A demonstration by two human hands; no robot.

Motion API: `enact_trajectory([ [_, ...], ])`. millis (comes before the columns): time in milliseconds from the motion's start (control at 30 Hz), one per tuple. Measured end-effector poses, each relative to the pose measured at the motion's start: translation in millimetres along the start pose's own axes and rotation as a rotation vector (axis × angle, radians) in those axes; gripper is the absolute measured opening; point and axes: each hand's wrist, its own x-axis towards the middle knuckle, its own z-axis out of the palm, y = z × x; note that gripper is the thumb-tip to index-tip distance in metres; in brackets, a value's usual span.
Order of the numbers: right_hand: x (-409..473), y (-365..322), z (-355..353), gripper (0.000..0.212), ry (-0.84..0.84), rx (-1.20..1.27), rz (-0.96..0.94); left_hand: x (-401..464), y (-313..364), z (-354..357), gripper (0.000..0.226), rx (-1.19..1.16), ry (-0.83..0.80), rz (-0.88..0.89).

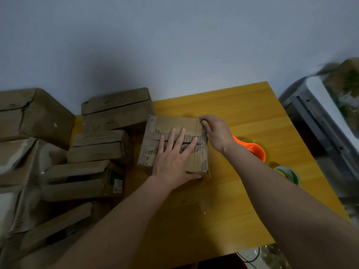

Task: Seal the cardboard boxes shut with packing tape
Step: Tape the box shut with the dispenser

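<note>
Left hand (172,158) flat, fingers straight, pressing the flaps of the worn brown cardboard box (173,143) on the yellow wooden table (242,121). Right hand (214,131) fingers curled, gripping the box's far right corner. Orange tape dispenser (252,149) just right of box.

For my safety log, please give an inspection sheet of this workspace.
Surface: yellow table, bare wood near the front.
Job's things: cardboard box under both hands; orange tape dispenser and green tape roll to its right.
Clutter: stacked boxes at left.
Hands: left hand flat on the box top; right hand, fingers curled on its far right corner.
Cables: thin wire below the front edge.
Surroundings: grey wall, white container at right.
</note>
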Motion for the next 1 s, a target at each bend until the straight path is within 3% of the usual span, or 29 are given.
enact_trajectory([
  [167,8,11,5,0.033,-0.065,0.537,0.280,1,3,-2,0.114,-0.017,-0.027,-0.023],
  [267,7,13,6,0.072,-0.234,0.617,0.422,1,5,-1,0.115,-0.017,-0.033,-0.044],
  [300,6,12,7,0.074,-0.258,0.630,0.439,1,8,-1,0.115,-0.021,-0.031,-0.058],
  [367,-3,7,12,0.049,-0.234,0.621,0.410,1,16,-2,0.117,-0.036,-0.018,-0.100],
  [467,-24,9,22,0.074,-0.197,0.452,0.377,4,29,-5,0.122,-0.060,-0.012,-0.176],
  [567,-40,13,20,0.057,-0.231,0.433,0.338,4,29,-11,0.132,-0.109,-0.029,-0.220],
  [667,-71,8,4,0.059,-0.014,0.301,0.314,-12,18,-19,0.141,-0.249,-0.008,-0.280],
  [733,-94,4,5,0.056,0.126,0.352,0.249,-33,11,-18,0.129,-0.402,0.128,-0.441],
  [833,-115,-11,26,0.054,0.102,0.554,0.308,-55,10,-16,0.084,-0.888,0.244,-0.806],
  [900,-111,-22,38,0.053,0.134,0.635,0.372,-59,14,-17,0.062,-1.028,0.282,-0.903],
  [1000,-86,-27,43,0.044,0.290,0.741,0.533,-60,15,-24,0.049,-1.179,0.322,-0.967],
])
